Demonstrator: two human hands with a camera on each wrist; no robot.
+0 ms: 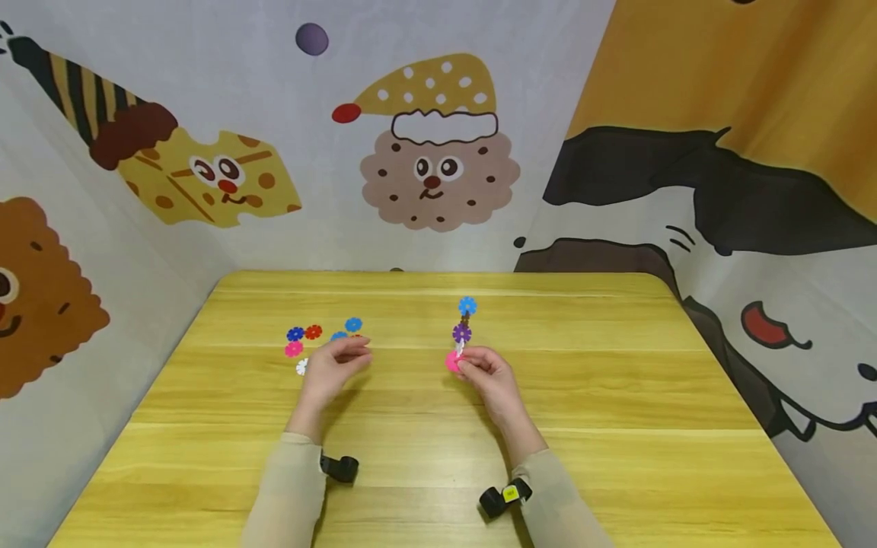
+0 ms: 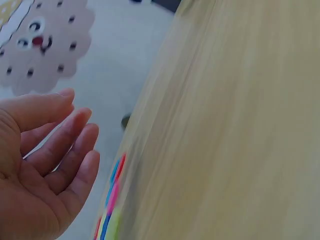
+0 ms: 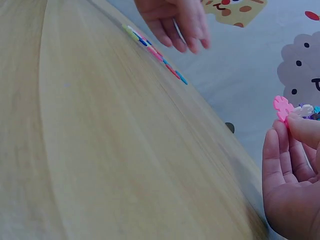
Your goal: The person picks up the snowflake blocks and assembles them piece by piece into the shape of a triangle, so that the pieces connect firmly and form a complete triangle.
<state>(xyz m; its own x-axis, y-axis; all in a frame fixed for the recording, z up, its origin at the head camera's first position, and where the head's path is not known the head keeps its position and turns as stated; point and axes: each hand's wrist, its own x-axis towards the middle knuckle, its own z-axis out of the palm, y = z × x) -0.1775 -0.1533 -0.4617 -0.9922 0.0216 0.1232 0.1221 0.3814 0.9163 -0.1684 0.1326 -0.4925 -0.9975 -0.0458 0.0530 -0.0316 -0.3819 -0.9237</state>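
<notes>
My right hand (image 1: 489, 374) pinches a pink flower-shaped plastic disc (image 1: 452, 361) between thumb and fingers. From it a chain of interlocked discs runs away from me: a white disc (image 1: 460, 346), a purple disc (image 1: 462, 332), a brown disc (image 1: 466, 317) and a light blue disc (image 1: 468, 306) at the far end. In the right wrist view, the pink disc (image 3: 283, 107) stands on edge at the fingertips. My left hand (image 1: 336, 371), holding nothing, hovers beside the loose discs with its fingers loosely bent. In the left wrist view the palm and fingers (image 2: 82, 145) show nothing between them.
Loose discs lie flat left of centre: a dark blue disc (image 1: 295, 334), a red disc (image 1: 313, 332), a pink disc (image 1: 294, 348), a white disc (image 1: 301, 367) and a blue disc (image 1: 353, 325). Others are partly behind my left hand. A patterned curtain (image 1: 438, 251) hangs behind the wooden table (image 1: 617, 365).
</notes>
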